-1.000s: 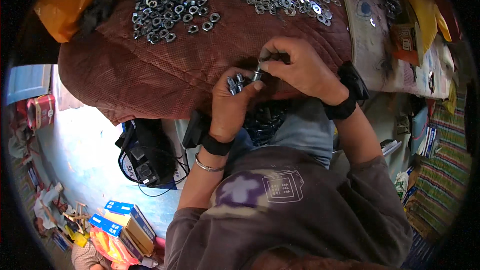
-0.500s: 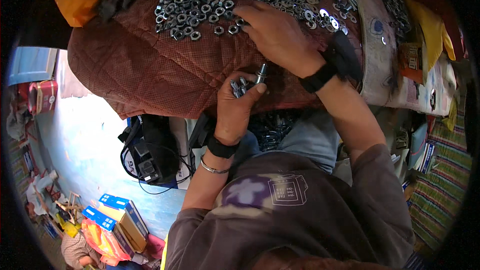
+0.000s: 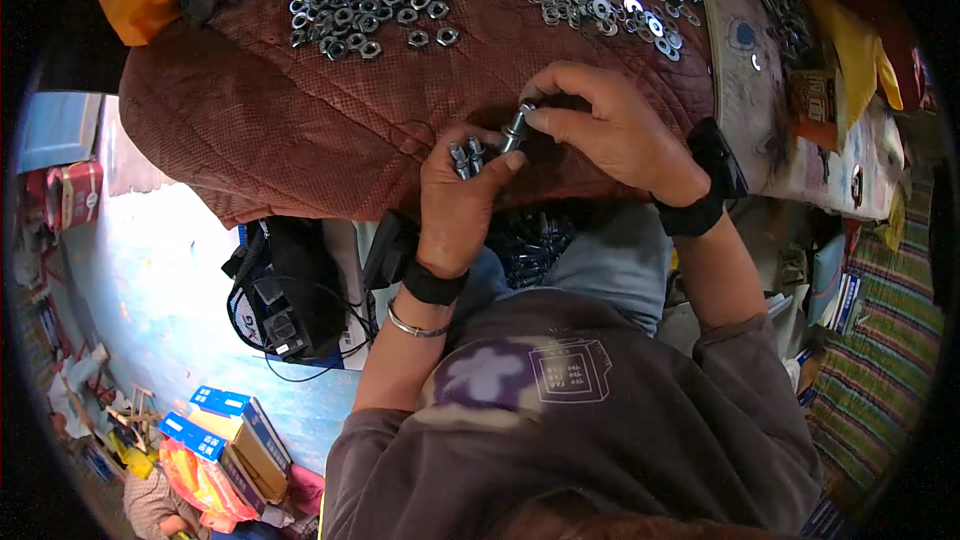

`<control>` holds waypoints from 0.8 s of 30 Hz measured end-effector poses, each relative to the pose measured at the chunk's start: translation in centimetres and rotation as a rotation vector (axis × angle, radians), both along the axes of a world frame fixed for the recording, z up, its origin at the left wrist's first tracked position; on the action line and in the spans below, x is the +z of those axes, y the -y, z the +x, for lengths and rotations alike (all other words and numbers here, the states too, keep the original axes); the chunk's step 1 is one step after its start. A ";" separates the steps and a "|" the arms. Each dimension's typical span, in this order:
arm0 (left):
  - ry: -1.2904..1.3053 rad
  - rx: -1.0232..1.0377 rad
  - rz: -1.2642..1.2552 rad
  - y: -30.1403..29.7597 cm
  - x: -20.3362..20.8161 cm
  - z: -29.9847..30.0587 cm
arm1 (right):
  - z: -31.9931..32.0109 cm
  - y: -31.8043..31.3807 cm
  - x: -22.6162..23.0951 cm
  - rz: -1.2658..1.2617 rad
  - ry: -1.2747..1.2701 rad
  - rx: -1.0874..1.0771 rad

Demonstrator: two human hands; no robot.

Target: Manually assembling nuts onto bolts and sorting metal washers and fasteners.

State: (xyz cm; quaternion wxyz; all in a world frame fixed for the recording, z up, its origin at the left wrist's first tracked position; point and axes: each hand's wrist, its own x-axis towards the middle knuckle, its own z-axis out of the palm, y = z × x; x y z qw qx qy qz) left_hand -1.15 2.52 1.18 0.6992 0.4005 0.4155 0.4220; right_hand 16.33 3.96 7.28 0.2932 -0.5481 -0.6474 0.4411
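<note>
Pale lettering (image 3: 570, 377) on grey-brown shirt (image 3: 660, 430), white characters (image 3: 207, 445) on blue-topped boxes (image 3: 252, 452)

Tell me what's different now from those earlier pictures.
The right hand, at the edge of the nuts half a second ago, has come back toward the body, its fingers now at the tip of the raised bolt; whether they brought a nut is unclear. The left hand still holds that bolt and the other metal pieces.
</note>
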 end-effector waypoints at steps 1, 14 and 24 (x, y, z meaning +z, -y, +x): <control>-0.029 -0.005 0.028 0.1 0.1 0.1 | 0.1 0.2 0.0 0.002 -0.007 0.004; -0.261 -0.023 0.232 1.1 1.5 0.6 | -0.5 2.4 0.2 0.119 0.379 -0.130; -0.218 -0.031 0.174 1.6 1.3 0.9 | -1.0 3.6 -1.0 0.080 0.056 -0.338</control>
